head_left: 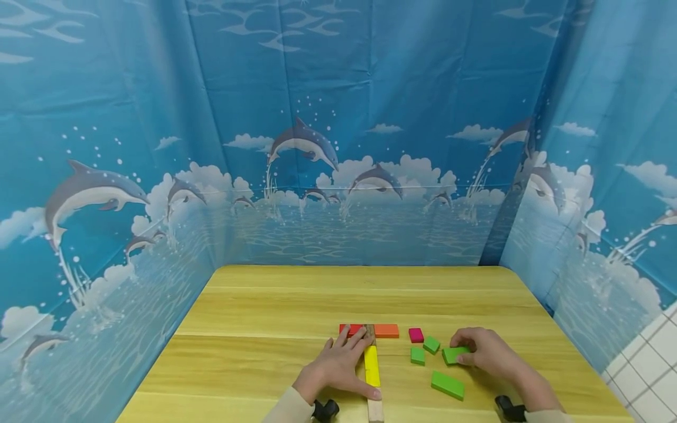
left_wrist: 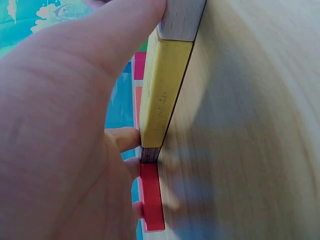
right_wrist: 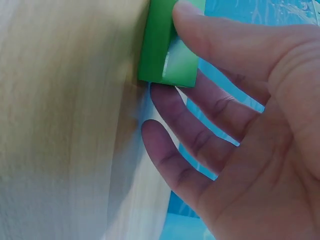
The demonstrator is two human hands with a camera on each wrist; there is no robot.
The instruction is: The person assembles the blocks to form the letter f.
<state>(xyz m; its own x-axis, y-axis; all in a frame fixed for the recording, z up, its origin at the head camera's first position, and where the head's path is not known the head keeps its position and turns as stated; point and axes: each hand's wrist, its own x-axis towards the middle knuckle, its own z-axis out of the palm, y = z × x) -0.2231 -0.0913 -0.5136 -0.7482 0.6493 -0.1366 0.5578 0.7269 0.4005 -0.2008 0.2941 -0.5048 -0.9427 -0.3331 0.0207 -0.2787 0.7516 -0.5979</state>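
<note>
Right hand (head_left: 489, 351) pinches a green block (head_left: 451, 355) in its fingers, right of two small green blocks (head_left: 417, 356), left hand (head_left: 338, 366) fingers spread, touching red block (left_wrist: 152, 197) and pale block (head_left: 376, 412), yellow block (head_left: 372, 369) butted to pale one, magenta block (head_left: 416, 335) between hands on worktop (head_left: 254, 338).

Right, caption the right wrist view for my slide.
A right hand grips a green block beside a wood-grain tabletop, with a blue backdrop behind.

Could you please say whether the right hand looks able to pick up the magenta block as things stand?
Probably not: the right hand holds a long green block, and a small green block lies between it and the magenta block.
</note>
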